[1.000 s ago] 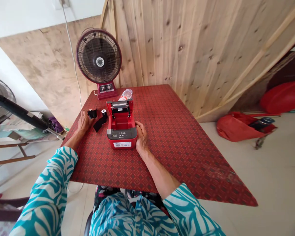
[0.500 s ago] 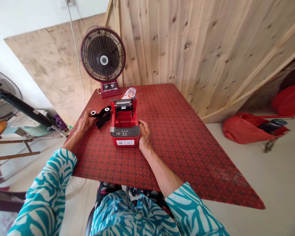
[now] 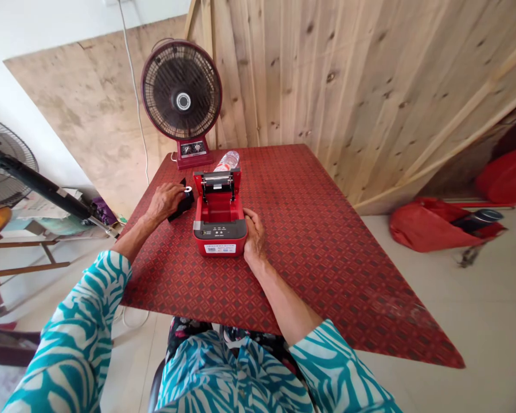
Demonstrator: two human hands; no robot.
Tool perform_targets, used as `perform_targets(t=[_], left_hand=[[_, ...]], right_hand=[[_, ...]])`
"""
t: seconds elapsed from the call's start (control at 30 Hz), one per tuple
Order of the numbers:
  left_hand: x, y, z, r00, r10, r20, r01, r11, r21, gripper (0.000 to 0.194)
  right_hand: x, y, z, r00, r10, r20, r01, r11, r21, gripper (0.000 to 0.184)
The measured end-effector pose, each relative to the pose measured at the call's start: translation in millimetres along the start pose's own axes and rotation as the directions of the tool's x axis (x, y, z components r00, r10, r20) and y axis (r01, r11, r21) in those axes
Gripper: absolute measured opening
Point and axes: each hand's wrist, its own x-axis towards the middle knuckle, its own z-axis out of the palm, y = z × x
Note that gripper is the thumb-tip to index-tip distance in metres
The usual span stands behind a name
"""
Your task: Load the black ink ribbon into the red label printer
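A red and dark grey label printer [image 3: 222,234] stands on the table with its lid raised and its red inner bay showing. My right hand [image 3: 254,234] is wrapped round the printer's right side. To the left of the printer is a black printer ribbon [image 3: 182,209], wound on two rolls with white cores. My left hand [image 3: 167,198] lies over the ribbon's left roll, fingers curled onto it and hiding it. The other roll, with its white core end, shows just beyond the fingertips.
A clear plastic bottle [image 3: 227,161] lies behind the printer. The table fan [image 3: 182,103] stands at the back left of the patterned red table [image 3: 318,246]. Left of the table is a floor fan [image 3: 34,178]; a red bag [image 3: 430,223] rests on the floor to the right.
My left hand has moved right from the ribbon's left edge and now covers its left roll. My right hand stays on the printer, which has not moved on the table.
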Motion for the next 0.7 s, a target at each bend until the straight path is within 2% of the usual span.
perform_targets(t=[0.1,0.2,0.33,0.47,0.53,0.6,0.7], left_hand=[[18.4,8.2,3.5,0.994,-0.021,0.11,0.014,0.998,0.064,0.047],[28.7,3.7,6.9,0.983,-0.056,0.175,0.042,0.996,0.082,0.056],[34.1,-4.4,6.5,0.976,-0.022,0.216,0.004,0.997,0.082,0.047],[34.8,-3.2,0.1,0.972,-0.011,0.233,-0.013,0.995,0.1,0.04],[31.2,-1.4,-5.9,0.977,-0.006,0.214,-0.014,0.996,0.09,0.036],[22.4,0.0,-13.9,0.99,-0.027,0.139,0.022,0.999,0.034,0.032],[-3.1,5.4,-27.5,0.987,-0.159,-0.021,0.15,0.958,-0.246,0.035]], right_hand=[[0.2,-0.4,0.2,1.0,0.001,0.0,-0.001,1.0,-0.001,0.036],[0.3,-1.0,1.0,1.0,0.0,-0.004,0.0,1.0,-0.001,0.035],[0.7,-0.9,2.2,1.0,-0.001,-0.007,0.001,1.0,-0.001,0.034],[1.8,0.1,2.2,1.0,-0.003,-0.005,0.003,1.0,-0.006,0.034],[2.3,0.6,2.1,1.0,-0.011,-0.004,0.011,1.0,-0.005,0.034],[2.3,0.8,2.3,1.0,-0.017,-0.007,0.017,1.0,0.002,0.034],[1.9,1.6,2.5,1.0,-0.013,-0.015,0.013,1.0,0.015,0.035]])
